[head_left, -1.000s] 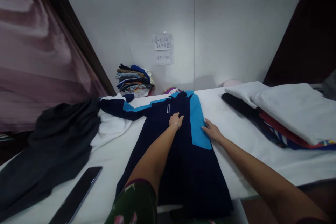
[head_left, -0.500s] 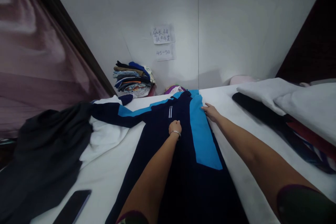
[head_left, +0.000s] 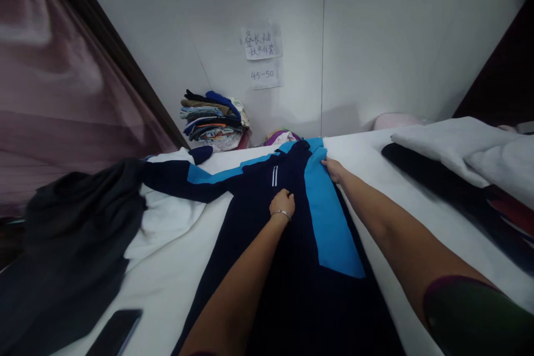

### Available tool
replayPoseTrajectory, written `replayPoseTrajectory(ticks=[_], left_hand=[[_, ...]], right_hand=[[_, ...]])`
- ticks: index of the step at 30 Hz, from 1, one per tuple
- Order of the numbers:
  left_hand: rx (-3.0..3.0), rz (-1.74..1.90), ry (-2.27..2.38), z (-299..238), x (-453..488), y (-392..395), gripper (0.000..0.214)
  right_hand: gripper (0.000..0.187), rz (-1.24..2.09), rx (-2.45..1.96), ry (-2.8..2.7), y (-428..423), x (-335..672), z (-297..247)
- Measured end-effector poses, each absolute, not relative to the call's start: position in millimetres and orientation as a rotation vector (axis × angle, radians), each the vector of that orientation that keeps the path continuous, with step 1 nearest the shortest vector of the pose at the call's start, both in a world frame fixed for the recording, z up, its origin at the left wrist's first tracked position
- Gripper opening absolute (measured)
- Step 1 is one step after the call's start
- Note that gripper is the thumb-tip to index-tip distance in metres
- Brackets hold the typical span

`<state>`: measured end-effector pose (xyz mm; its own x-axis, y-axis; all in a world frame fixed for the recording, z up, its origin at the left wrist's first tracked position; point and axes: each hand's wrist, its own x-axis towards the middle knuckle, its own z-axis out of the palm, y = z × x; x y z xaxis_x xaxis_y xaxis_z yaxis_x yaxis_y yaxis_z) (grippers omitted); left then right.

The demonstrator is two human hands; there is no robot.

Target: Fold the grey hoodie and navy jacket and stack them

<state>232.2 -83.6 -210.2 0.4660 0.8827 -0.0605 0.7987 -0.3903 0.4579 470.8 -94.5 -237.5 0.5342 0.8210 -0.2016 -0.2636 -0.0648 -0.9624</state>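
A dark navy jacket (head_left: 250,222) with bright blue panels and two white stripes on its chest lies spread in front of me, collar at the far end. One long sleeve reaches out to the left. The right side of the jacket is folded inward, its blue sleeve panel lying lengthwise. My left hand (head_left: 282,204) rests on the chest below the stripes, fingers curled closed on the cloth. At the far right, by the shoulder, my right hand (head_left: 334,170) pinches the blue edge. The jacket's near end runs out of view under my arms.
The jacket lies on a white-covered table (head_left: 183,267). Dark grey cloth (head_left: 83,233) and a phone (head_left: 114,332) are on the left. White cloth (head_left: 442,144) over dark garments lies right. Folded clothes (head_left: 214,122) are stacked by the wall, below paper notes (head_left: 262,44).
My right hand has closed from spread fingers to a pinch on the blue edge near the shoulder. My left hand stays on the chest. The view has shifted slightly.
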Motion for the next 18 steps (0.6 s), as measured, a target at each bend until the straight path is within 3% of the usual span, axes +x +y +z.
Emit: replayPoseTrajectory(ticks=[2,4,8,12,18], left_hand=[[2.482,0.432,1.287,-203.4,239.6,-96.1,0.042],[2.674,0.48,1.076,-203.4,246.6,-112.8,0.054],[2.762,0.077,0.77,-225.5,245.5,-142.0,0.073],[2.757,0.05,0.719,-245.6,233.9,-151.2,0.077],[2.746,0.115,0.764,-248.2,234.3,-151.9,0.076]], right_hand=[[0.04,1.017,-1.333,-0.518,-90.5,468.2,-233.6],[0.054,1.038,-1.257,-0.531,-87.9,467.0,-229.0],[0.077,0.955,-1.162,-0.538,-87.3,475.6,-223.3],[0.089,0.912,-1.183,-0.517,-79.7,489.6,-226.3],[0.074,0.972,-1.235,-0.486,-56.6,493.9,-236.6]])
